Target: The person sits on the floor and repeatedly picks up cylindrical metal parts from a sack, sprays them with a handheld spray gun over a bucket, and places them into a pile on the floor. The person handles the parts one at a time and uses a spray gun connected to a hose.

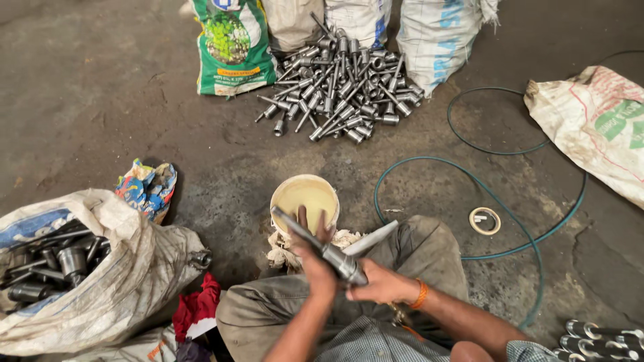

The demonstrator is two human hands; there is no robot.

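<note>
Steel stepped shaft (322, 247) held slantwise above lap, tip over cream bucket (305, 196) on floor; left hand (315, 265) clasped round its middle; right hand (379, 285) gripping pale flat blade (371, 238) against it; advisable: steady grip, strokes away from fingers.

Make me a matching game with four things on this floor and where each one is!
Things:
1. metal rod
2. pale bucket
3. pile of metal parts
4. green hose

Places:
A. heaped in front of the sacks at the top
B. looping over the floor on the right
C. held in both hands, the left hand and the right hand
D. standing just beyond the hands

Pairs: 1-C, 2-D, 3-A, 4-B
</note>
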